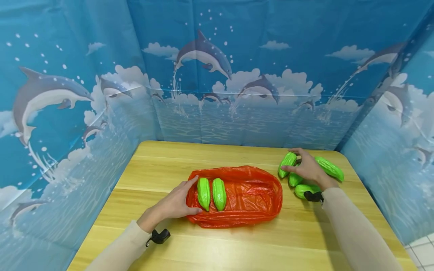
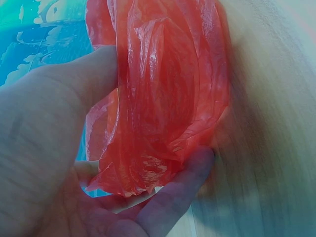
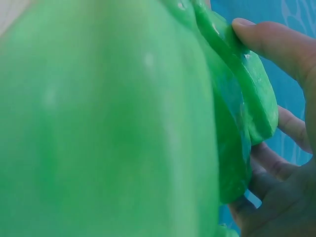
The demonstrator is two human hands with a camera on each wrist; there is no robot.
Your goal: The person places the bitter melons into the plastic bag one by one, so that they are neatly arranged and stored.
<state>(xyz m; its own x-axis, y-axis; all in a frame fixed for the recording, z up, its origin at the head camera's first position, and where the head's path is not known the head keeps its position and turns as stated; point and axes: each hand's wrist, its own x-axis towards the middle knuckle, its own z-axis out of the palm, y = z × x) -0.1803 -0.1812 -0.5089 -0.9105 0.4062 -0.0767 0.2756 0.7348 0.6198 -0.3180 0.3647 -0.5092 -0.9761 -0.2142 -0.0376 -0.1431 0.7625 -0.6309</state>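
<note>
A red plastic bag (image 1: pixel 254 218) lies spread open on the table, with two green ridged bitter melons (image 1: pixel 219 194) side by side at its left end. My left hand (image 1: pixel 176 201) holds that end of the bag, thumb and fingers around its edge; the left wrist view shows the thin red film (image 2: pixel 158 89) between them. At the back right, my right hand (image 1: pixel 307 168) grips a bitter melon (image 1: pixel 286 164) with thumb and fingers. Under and beside this hand lie other bitter melons, partly hidden by it. One large melon (image 3: pixel 108 123) fills much of the right wrist view.
The wooden table (image 1: pixel 152 162) has rounded back corners. A blue curtain (image 1: pixel 247 120) printed with dolphins stands around its back and sides. A further bitter melon (image 1: pixel 329 168) lies right of my right hand. White floor tiles (image 1: pixel 422 250) show at the lower right.
</note>
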